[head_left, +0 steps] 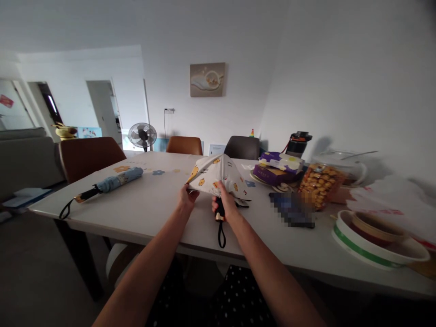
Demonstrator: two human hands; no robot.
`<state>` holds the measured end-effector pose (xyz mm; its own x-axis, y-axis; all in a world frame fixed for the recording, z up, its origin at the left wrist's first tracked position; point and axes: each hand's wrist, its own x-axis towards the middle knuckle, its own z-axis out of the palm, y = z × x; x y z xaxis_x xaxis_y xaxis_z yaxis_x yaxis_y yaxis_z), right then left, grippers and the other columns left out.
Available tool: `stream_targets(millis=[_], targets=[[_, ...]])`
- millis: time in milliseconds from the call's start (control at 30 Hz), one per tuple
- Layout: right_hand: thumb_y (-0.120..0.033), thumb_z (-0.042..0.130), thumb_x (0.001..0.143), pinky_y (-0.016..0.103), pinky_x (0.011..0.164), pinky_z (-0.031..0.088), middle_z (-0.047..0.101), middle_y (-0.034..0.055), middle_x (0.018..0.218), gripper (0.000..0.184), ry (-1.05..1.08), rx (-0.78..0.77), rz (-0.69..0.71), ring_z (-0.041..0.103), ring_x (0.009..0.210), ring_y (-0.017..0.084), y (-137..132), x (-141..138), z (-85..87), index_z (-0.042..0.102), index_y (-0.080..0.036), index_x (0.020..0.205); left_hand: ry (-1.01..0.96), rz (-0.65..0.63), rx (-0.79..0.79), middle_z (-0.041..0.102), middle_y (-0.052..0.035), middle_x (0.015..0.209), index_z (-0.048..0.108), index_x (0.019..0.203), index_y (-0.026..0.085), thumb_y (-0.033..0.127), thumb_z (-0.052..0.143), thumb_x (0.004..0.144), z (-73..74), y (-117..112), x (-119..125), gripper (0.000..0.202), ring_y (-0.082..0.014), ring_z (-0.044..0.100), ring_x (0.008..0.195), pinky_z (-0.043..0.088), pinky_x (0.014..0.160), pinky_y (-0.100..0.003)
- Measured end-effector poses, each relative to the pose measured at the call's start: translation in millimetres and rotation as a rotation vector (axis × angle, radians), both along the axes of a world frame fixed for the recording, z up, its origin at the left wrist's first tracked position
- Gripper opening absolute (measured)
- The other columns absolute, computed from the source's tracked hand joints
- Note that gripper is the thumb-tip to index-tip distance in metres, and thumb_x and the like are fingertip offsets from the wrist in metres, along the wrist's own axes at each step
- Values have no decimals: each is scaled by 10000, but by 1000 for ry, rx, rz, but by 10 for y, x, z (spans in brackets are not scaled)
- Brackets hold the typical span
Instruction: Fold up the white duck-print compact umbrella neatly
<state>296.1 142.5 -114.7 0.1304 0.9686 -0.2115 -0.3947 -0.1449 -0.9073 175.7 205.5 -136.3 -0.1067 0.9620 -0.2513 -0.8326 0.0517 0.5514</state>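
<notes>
A cream umbrella [231,175] with yellow cartoon figures lies over the table in front of me, its canopy collapsed but loose and partly fanned out. My right hand [225,202] is wrapped round its black handle, thumb up against the fabric; a black wrist loop hangs below. At the canopy's left edge, my left hand [187,199] pinches a corner of the cloth. Farther left on the table rests a blue folded umbrella [119,180] with a black handle and a strap over the edge.
The white table [136,218] carries a pixelated dark device [293,210], a jar of nuts [320,184], purple boxes [277,170], a black bottle [299,145], a plastic bag [391,195] and a green-striped bowl [361,247] at right. Chairs and a fan [143,135] stand beyond.
</notes>
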Motion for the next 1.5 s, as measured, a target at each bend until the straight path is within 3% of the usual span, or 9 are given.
stream_targets(millis=[200, 333, 433, 533, 800, 1000, 1133, 1300, 1500], targets=[[-404, 611, 762, 202, 244, 332, 422, -56, 413, 352, -180, 1, -26, 384, 280, 69, -37, -33, -11, 421, -181, 566, 285, 331, -35, 576, -25, 886, 537, 940, 196, 36, 464, 733, -5, -40, -62, 272, -165, 581, 930, 464, 807, -265], [-347, 613, 746, 204, 238, 327, 448, -54, 414, 275, -227, 50, -62, 395, 275, 77, -54, -45, -21, 454, -178, 600, 545, 385, 318, 570, -27, 1083, 592, 971, 244, 63, 542, 738, 22, -180, 69, 299, -141, 484, 1125, 381, 918, -210], [-326, 623, 719, 208, 246, 343, 453, -60, 424, 238, -227, 111, 57, 399, 274, 77, -69, -53, -43, 472, -172, 617, 676, 65, 471, 633, -69, 911, 646, 835, 181, 246, 555, 798, 32, -246, 211, 117, -190, 558, 981, 437, 810, -241], [-338, 653, 674, 210, 260, 360, 459, -69, 454, 254, -172, 163, 241, 392, 279, 65, -78, -60, -67, 469, -172, 619, 676, -105, 363, 626, -66, 709, 641, 727, 150, 436, 482, 835, 35, -247, 240, 345, -185, 582, 747, 446, 657, -249], [-367, 621, 702, 194, 284, 338, 430, -88, 471, 273, -38, 154, 381, 335, 289, 36, -105, -9, -25, 430, -186, 629, 689, 71, 107, 422, 35, 485, 472, 573, 179, 418, 443, 848, 25, -27, 55, 366, -95, 400, 446, 356, 476, -213], [-400, 638, 702, 193, 285, 331, 443, -89, 477, 297, -123, 128, 408, 344, 286, 41, -118, -15, -43, 432, -192, 652, 778, 142, 1, 408, 14, 466, 438, 534, 191, 612, 452, 775, 384, 257, -254, 485, -106, 378, 433, 303, 426, -229], [-438, 652, 702, 198, 278, 323, 449, -85, 476, 322, -116, 100, 460, 347, 288, 49, -125, -22, -62, 440, -196, 679, 867, 185, 57, 355, 41, 454, 433, 521, 186, 466, 629, 697, 565, 378, -436, 385, -90, 336, 442, 271, 433, -218], [-481, 655, 692, 185, 290, 319, 449, -90, 480, 357, -80, 62, 562, 328, 288, 37, -117, -19, -54, 440, -196, 696, 1002, 490, 273, 292, 64, 489, 400, 522, 177, 389, 610, 729, 493, 476, -590, 363, -75, 288, 494, 243, 469, -205], [-399, 662, 684, 189, 292, 344, 438, -93, 477, 302, -67, 97, 499, 343, 289, 40, -104, -5, -35, 449, -185, 662, 1060, 445, 57, 421, 24, 558, 475, 562, 173, 158, 556, 751, 281, 383, -676, 206, -126, 430, 580, 359, 571, -227]])
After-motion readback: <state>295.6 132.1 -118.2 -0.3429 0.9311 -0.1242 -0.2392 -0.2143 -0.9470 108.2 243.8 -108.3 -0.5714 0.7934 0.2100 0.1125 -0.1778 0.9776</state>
